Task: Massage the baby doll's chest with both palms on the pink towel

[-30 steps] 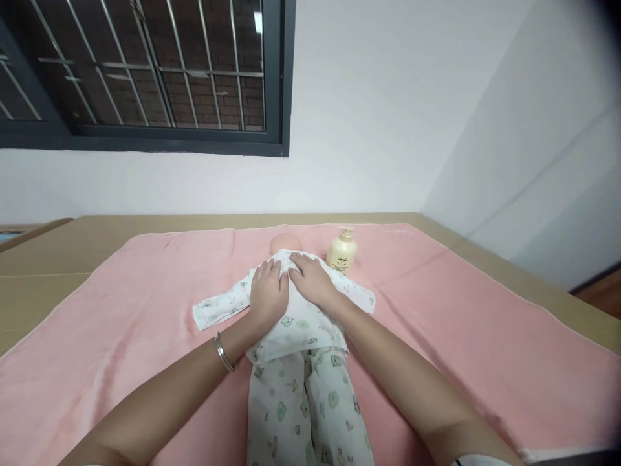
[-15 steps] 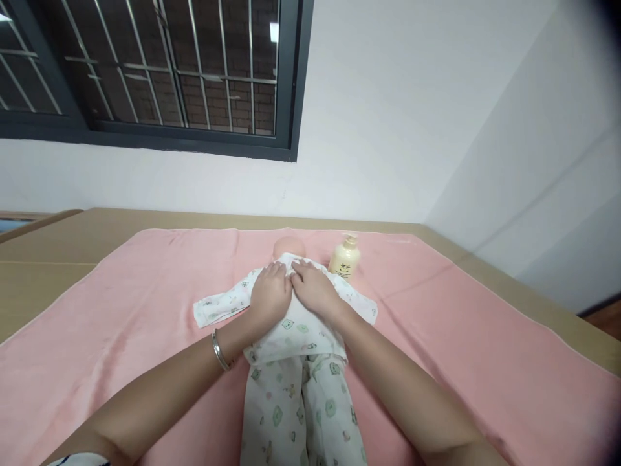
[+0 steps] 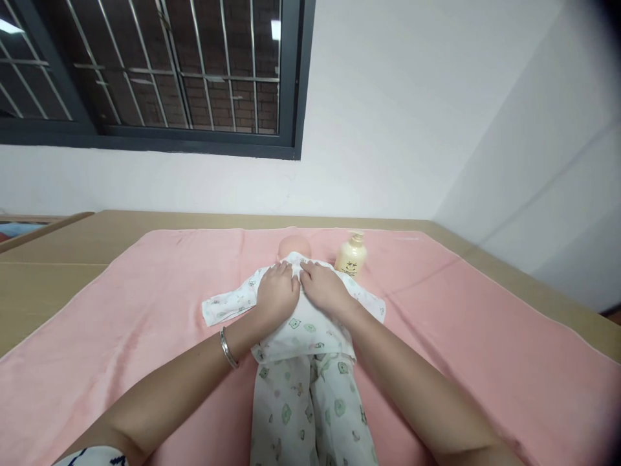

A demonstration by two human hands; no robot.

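Observation:
A baby-sized doll lies on a pink cloth [image 3: 174, 278], dressed in a white printed top [image 3: 305, 333] and matching trousers [image 3: 286, 408]. Its bare round head [image 3: 294, 246] points toward the wall; its face does not show. My left hand [image 3: 279, 292], below a silver bangle [image 3: 228, 348], lies flat on the upper part of the top with fingers stretched out. Beside it, my right hand [image 3: 324, 288] rests flat on the other side of the upper body, thumbs close together. Neither hand grips anything. A pale yellow pump bottle [image 3: 351, 257] stands right of the doll's head.
The cloth covers a tan surface [image 3: 63, 259] that meets a white wall [image 3: 378, 116] at the back. A dark-framed barred window [image 3: 295, 84] is at the upper left. A raised wooden edge [image 3: 48, 232] shows at the far left.
The whole view has shifted slightly, so the doll, bottle and hands appear a little further right. Both hands remain on the doll's upper body, with no clear change in their pose.

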